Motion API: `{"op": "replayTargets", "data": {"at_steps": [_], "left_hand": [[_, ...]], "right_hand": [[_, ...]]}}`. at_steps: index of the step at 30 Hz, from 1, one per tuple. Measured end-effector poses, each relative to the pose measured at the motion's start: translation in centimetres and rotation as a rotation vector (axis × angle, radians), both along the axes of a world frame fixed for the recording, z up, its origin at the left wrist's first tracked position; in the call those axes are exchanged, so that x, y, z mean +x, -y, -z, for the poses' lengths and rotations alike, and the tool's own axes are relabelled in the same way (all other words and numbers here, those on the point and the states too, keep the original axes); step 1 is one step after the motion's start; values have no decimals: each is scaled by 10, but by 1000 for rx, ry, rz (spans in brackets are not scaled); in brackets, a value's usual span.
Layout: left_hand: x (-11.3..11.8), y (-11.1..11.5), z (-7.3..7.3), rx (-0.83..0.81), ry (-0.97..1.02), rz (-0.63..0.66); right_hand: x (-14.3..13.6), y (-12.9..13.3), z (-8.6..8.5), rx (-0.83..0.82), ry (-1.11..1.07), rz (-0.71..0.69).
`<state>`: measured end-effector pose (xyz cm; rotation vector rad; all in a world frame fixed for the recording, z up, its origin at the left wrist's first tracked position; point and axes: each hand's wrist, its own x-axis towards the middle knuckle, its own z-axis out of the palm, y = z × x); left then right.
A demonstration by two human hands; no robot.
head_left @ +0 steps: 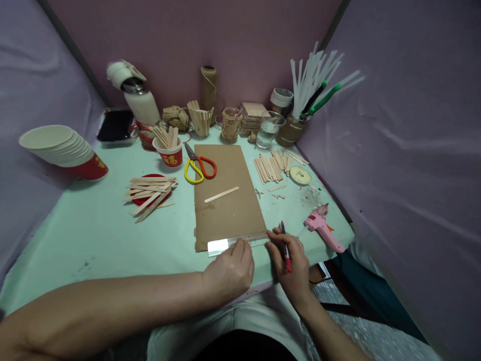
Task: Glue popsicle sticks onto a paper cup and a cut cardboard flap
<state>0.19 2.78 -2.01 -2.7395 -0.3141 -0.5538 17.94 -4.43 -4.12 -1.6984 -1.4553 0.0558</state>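
A clear ruler [218,247] lies along the near edge of a brown cardboard sheet [225,220]. My left hand [231,268] is closed, thumb and fingers pinched on the ruler's middle. At the cardboard's near right corner is my right hand [290,265], its thumb and index finger close to the ruler's right end. A red pen [287,258] is tucked among the fingers of that hand, tip pointing away from me. One wooden craft stick [221,194] rests on the cardboard. Scissors [199,168] with one yellow and one red handle lie across its far left part.
On the right lies a pink glue gun [323,228], near cut sticks [268,168] and a round yellow lid [299,175]. Leftward are a red plate [150,176] under craft sticks and stacked paper cups [71,150]. Behind stand a water cup [267,133], twine [176,118] and a bottle [143,105].
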Motion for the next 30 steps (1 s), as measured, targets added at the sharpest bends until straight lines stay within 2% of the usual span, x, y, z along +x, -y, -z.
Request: {"op": "replayTargets", "data": {"at_steps": [13, 26, 30], "left_hand": [[1, 0, 0, 0, 20, 5], [0, 0, 4, -17, -34, 13], [0, 0, 3, -4, 7, 4]], "right_hand": [[1, 4, 7, -79, -212, 54], [2, 3, 5, -64, -156, 25], [3, 3, 3, -83, -123, 4]]}}
